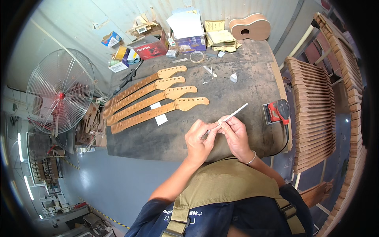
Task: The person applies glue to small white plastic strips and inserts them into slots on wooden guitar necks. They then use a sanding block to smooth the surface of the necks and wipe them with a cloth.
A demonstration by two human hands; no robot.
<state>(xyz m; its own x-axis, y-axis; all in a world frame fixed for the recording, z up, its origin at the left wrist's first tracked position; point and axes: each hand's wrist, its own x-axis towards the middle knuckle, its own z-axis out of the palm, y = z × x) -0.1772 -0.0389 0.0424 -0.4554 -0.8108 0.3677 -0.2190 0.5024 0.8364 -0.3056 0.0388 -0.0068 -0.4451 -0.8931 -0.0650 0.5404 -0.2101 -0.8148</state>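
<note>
Above the near edge of the dark workbench (237, 91), both hands come together around a thin, pale, straight stick (239, 110). Its exact kind is not clear. My left hand (198, 139) is closed around the lower end, fingers pinched. My right hand (237, 137), with a band on the wrist, pinches it near the middle, and the free end points up to the right. To the left lie several guitar necks side by side, the nearest neck (173, 106) with its headstock toward the middle. A white sheet (158, 113) lies partly under the nearer necks.
A red and black sander (278, 111) sits at the bench's right edge, its cord trailing down. Boxes (152, 45), sandpaper sheets (221, 37), a tape roll (196, 57) and a guitar body (250, 27) line the back. A fan (61, 94) stands left; racked wooden parts (314, 114) stand right.
</note>
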